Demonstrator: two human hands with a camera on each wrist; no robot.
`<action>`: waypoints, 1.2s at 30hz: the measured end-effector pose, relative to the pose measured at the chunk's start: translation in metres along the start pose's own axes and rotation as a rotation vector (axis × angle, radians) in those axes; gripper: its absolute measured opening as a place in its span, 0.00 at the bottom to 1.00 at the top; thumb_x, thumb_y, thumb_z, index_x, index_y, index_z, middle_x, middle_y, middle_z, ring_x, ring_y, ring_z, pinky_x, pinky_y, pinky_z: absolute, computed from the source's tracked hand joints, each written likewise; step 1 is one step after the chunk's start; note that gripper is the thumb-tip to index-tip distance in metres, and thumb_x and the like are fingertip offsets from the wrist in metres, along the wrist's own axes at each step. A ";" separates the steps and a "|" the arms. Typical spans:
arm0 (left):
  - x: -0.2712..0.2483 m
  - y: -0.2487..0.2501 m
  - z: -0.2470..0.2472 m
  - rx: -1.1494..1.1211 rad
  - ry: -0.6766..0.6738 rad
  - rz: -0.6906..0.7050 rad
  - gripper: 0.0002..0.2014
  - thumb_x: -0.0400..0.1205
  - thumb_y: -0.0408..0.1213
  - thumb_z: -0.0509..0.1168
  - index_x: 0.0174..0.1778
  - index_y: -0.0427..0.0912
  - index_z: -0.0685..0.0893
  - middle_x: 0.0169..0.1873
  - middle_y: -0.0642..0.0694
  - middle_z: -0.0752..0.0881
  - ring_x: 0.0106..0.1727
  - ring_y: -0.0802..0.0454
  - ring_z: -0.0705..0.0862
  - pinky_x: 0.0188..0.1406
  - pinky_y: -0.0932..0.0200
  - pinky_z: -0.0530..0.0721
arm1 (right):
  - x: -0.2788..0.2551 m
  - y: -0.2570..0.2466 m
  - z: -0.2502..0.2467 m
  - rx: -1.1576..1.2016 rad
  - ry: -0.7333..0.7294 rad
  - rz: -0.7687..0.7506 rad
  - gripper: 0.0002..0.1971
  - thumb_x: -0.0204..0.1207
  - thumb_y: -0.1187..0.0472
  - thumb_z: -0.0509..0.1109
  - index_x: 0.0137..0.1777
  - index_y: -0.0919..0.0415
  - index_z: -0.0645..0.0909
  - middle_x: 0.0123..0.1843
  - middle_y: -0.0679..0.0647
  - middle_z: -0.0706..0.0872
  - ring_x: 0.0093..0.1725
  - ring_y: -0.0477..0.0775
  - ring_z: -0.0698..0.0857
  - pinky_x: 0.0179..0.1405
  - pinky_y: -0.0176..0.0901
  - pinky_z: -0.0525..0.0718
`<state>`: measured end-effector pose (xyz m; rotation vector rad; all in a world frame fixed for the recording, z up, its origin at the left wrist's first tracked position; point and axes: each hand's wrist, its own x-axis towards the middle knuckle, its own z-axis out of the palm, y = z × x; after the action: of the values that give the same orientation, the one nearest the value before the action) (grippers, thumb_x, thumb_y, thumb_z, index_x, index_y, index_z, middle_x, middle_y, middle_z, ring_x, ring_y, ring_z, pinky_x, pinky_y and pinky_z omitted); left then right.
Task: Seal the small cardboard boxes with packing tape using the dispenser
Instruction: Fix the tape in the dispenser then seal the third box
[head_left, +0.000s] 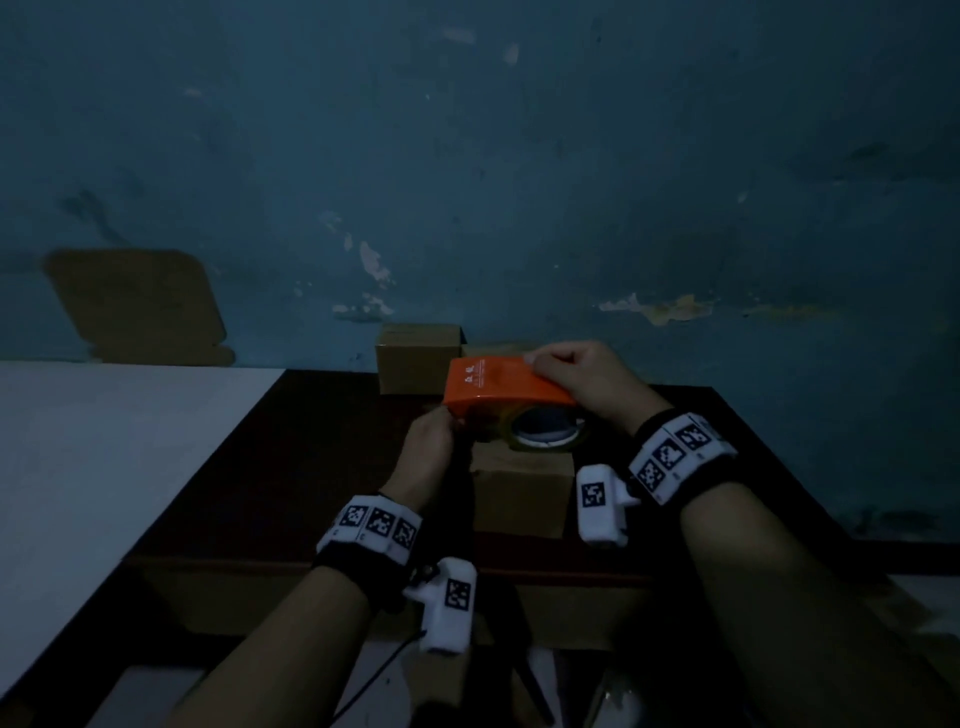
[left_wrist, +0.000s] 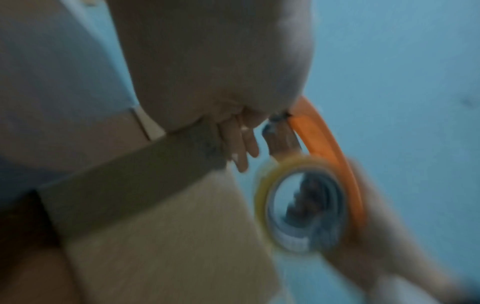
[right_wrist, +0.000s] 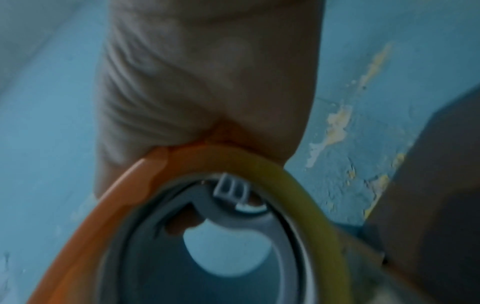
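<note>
An orange tape dispenser (head_left: 498, 387) with a yellowish tape roll (head_left: 545, 434) sits over the top of a small cardboard box (head_left: 519, 493) on the dark table. My right hand (head_left: 576, 374) grips the dispenser from above; in the right wrist view the palm wraps its orange shell (right_wrist: 130, 185). My left hand (head_left: 431, 436) is at the dispenser's left end. In the left wrist view its fingers (left_wrist: 241, 144) lie fairly straight against the box's (left_wrist: 168, 236) edge, beside the strip of tape leaving the dispenser (left_wrist: 324, 144). Whether they touch the tape is blurred.
A second small box (head_left: 415, 358) stands behind against the blue wall. A flat cardboard sheet (head_left: 135, 306) leans on the wall at far left. A white surface (head_left: 104, 441) adjoins the dark table (head_left: 311, 467) on the left.
</note>
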<state>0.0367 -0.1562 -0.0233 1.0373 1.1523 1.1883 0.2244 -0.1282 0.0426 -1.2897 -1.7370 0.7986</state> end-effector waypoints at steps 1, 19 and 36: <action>-0.003 0.004 -0.001 -0.085 -0.003 -0.038 0.12 0.84 0.32 0.54 0.40 0.41 0.82 0.30 0.39 0.80 0.27 0.53 0.77 0.31 0.57 0.72 | 0.001 0.000 0.002 0.004 -0.007 -0.004 0.07 0.79 0.53 0.71 0.40 0.44 0.87 0.44 0.42 0.88 0.44 0.44 0.86 0.43 0.33 0.83; -0.005 0.022 -0.020 -0.038 -0.038 -0.075 0.17 0.83 0.54 0.61 0.54 0.44 0.86 0.48 0.41 0.91 0.55 0.43 0.88 0.64 0.43 0.79 | -0.004 -0.013 0.006 0.006 -0.005 0.013 0.05 0.79 0.51 0.71 0.42 0.44 0.86 0.45 0.44 0.86 0.44 0.46 0.85 0.41 0.37 0.83; -0.009 0.023 -0.022 0.187 0.007 0.106 0.18 0.87 0.36 0.60 0.34 0.31 0.83 0.28 0.38 0.84 0.28 0.51 0.84 0.27 0.62 0.82 | 0.003 -0.023 -0.022 -0.330 -0.206 0.083 0.20 0.73 0.39 0.73 0.45 0.56 0.91 0.44 0.57 0.91 0.44 0.54 0.90 0.47 0.45 0.85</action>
<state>0.0119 -0.1628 -0.0026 1.2495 1.2447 1.1840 0.2335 -0.1308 0.0733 -1.5501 -2.0553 0.7321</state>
